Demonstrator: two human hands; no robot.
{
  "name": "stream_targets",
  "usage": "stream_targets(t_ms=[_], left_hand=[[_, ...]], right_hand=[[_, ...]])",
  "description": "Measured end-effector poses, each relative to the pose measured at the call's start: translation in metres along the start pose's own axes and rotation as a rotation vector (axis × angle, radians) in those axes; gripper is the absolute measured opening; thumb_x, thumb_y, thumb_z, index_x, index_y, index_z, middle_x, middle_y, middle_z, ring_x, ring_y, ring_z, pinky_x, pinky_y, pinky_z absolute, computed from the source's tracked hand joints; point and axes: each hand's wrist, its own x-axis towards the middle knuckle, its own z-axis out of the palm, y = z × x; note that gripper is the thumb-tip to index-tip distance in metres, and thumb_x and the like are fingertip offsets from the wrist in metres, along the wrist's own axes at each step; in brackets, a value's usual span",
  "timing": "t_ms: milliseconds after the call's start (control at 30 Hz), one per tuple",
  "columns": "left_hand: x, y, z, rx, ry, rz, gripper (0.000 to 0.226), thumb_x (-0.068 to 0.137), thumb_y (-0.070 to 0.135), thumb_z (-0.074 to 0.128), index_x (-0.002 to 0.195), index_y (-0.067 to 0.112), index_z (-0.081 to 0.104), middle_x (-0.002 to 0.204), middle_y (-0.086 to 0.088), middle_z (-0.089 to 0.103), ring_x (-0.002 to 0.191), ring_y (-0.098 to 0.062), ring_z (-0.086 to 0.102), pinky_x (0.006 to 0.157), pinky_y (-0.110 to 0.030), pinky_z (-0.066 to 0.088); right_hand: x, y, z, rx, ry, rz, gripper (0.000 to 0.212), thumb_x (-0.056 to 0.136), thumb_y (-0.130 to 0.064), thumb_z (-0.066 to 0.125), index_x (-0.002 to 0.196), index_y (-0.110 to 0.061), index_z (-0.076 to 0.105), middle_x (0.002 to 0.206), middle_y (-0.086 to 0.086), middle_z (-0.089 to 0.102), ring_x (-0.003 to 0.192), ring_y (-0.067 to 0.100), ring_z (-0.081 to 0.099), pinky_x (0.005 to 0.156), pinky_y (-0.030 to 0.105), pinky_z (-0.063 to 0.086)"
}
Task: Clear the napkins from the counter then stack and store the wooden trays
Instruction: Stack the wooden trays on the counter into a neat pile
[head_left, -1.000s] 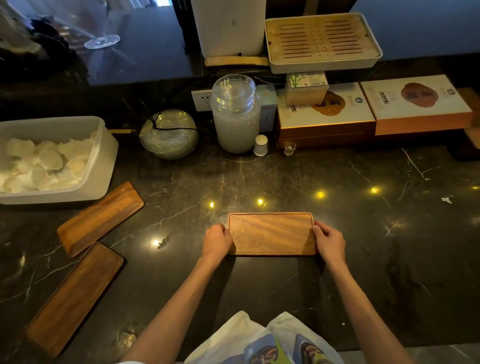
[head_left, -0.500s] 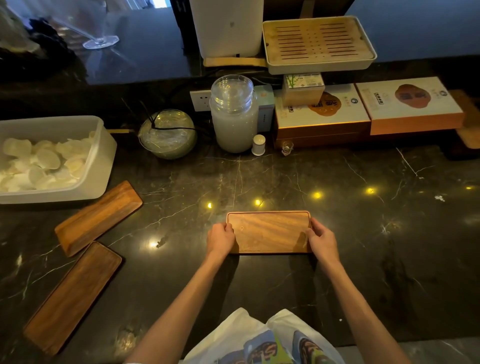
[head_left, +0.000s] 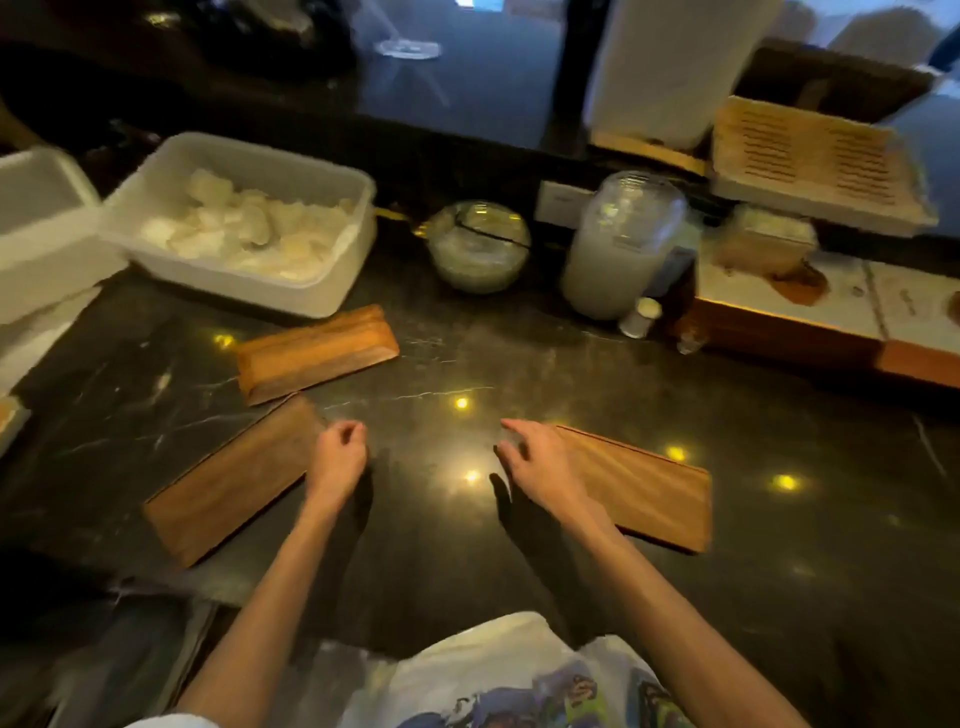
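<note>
Three wooden trays lie on the dark marble counter (head_left: 779, 519). One tray (head_left: 649, 488) sits to the right, and my right hand (head_left: 540, 462) hovers over its left end with fingers spread, holding nothing. A second tray (head_left: 228, 488) lies slanted at the left; my left hand (head_left: 337, 457) is at its near-right corner, fingers loosely curled and empty. The third tray (head_left: 311, 353) lies beyond it, close to a white tub (head_left: 332, 296) filled with crumpled white napkins (head_left: 244, 234). The frame is motion-blurred.
A glass bowl (head_left: 478, 249), a lidded glass jar (head_left: 623, 244) and a small white bottle (head_left: 639, 317) stand at the back. Flat boxes (head_left: 831, 312) and a slatted tea tray (head_left: 810, 161) fill the back right. Another white container (head_left: 41, 234) is at the far left.
Both hands have let go of the right tray and moved left. The view has swung left, so the two slanted trays and the napkin tub now sit nearer the middle.
</note>
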Motion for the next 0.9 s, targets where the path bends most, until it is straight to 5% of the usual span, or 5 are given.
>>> stream_targets(t_ms=[167,333,533,700,900], left_hand=[[-0.003,-0.069,-0.099,-0.050,0.308,-0.175,0.028,0.094,0.014,0.049,0.112,0.001,0.067,0.115,-0.020,0.067,0.109,-0.035,0.060,0.094,-0.040,0.046],[-0.005,-0.128,-0.164,-0.049,0.435,-0.416,0.034,0.091,0.017,0.048,0.123,0.011,0.059,0.126,-0.018,0.061,0.115,-0.036,0.056,0.094,-0.041,0.046],[0.013,-0.173,-0.198,-0.174,0.284,-0.546,0.036,0.089,0.016,0.051,0.125,0.012,0.056,0.125,-0.015,0.061,0.115,-0.034,0.057,0.098,-0.045,0.048],[0.027,-0.177,-0.201,-0.450,0.141,-0.580,0.024,0.092,0.012,0.047,0.112,0.006,0.058,0.100,-0.012,0.066,0.088,-0.027,0.063,0.080,-0.044,0.057],[0.038,-0.172,-0.200,-0.500,0.060,-0.618,0.012,0.093,0.004,0.044,0.098,0.014,0.049,0.106,-0.018,0.062,0.093,-0.030,0.058,0.082,-0.043,0.051]], right_hand=[[0.028,-0.107,0.075,-0.057,-0.210,-0.201,0.039,0.097,-0.028,0.052,0.134,-0.017,0.055,0.136,0.005,0.059,0.128,0.019,0.050,0.108,0.032,0.035],[0.053,-0.178,0.137,-0.072,-0.296,-0.160,0.033,0.093,-0.023,0.054,0.125,-0.017,0.062,0.120,0.007,0.068,0.114,0.025,0.062,0.097,0.039,0.049],[0.086,-0.199,0.177,-0.119,-0.227,0.126,0.039,0.092,-0.019,0.056,0.128,-0.004,0.054,0.126,0.018,0.061,0.116,0.031,0.057,0.095,0.039,0.047],[0.093,-0.199,0.185,0.023,-0.242,0.289,0.026,0.092,-0.015,0.057,0.114,-0.009,0.066,0.103,0.007,0.068,0.087,0.019,0.057,0.078,0.031,0.045],[0.081,-0.183,0.178,0.145,-0.254,0.465,0.022,0.088,-0.008,0.064,0.110,-0.006,0.062,0.101,0.011,0.064,0.093,0.022,0.060,0.082,0.034,0.050]])
